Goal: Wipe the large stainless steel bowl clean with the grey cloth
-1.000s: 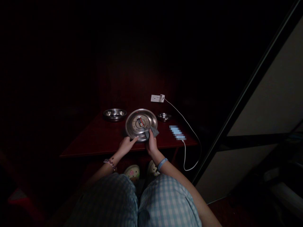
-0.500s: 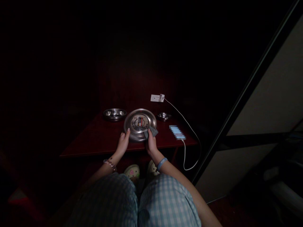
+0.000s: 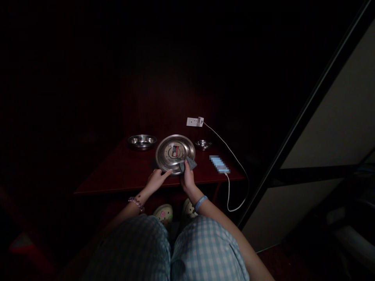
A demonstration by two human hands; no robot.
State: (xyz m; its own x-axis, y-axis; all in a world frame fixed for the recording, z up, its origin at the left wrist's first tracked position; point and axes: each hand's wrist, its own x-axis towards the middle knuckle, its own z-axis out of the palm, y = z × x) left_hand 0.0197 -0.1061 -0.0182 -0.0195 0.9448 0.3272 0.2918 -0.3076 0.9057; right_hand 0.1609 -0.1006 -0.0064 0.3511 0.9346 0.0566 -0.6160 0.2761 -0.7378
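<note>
A round stainless steel plate leans toward me over the table, with a dark, red-striped label at its centre. My left hand holds it by the near left rim, thumb over the edge and fingers hidden underneath. At the near right rim, my right hand pinches a grey cloth around the edge, its thumb on top of the cloth. Part of the plate's lower right is covered by the cloth and that thumb.
On the dark red table, a steel bowl stands back left and a smaller steel dish back right. A blurred phone lies at right, its white cable running to a wall socket.
My left hand has swung from the plate's left side to its near rim, thumb now pointing right. The plate has shifted slightly right and its label has turned a little. The right hand barely moved.
</note>
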